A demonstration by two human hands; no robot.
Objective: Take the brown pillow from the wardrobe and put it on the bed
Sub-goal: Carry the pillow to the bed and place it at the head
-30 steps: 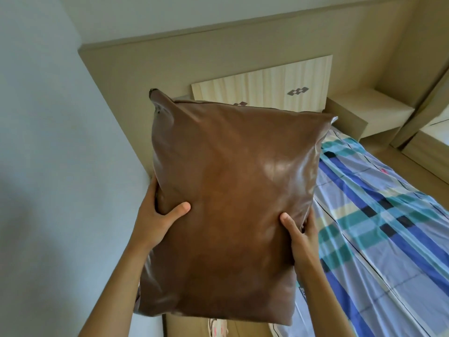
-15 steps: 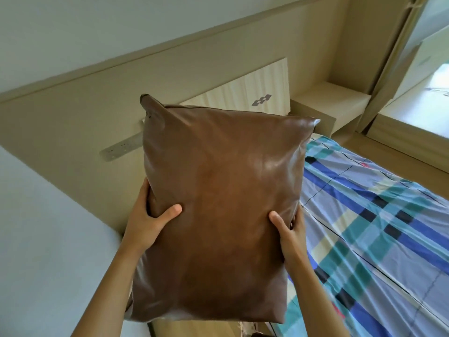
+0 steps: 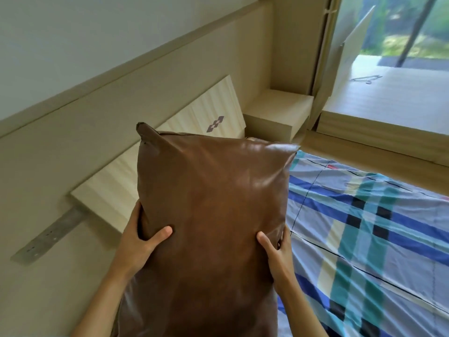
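A large brown leather-look pillow stands upright in front of me, held in the air by both hands. My left hand grips its left edge, thumb pressed into the front. My right hand grips the right edge the same way. The bed, covered with a blue, teal and cream plaid sheet, lies to the right of the pillow and partly behind it. The pillow's lower edge is cut off by the frame, and I cannot tell whether it touches the bed.
A pale wooden headboard leans along the beige wall panel on the left. A bedside shelf sits beyond the bed's head. A raised wooden platform by the window lies at the upper right. A metal socket strip is on the wall.
The view has turned right and tilted down, so the bed, window and platform show more. The pillow sits lower in view, nearer the bed's head. Both hands keep the same grip.
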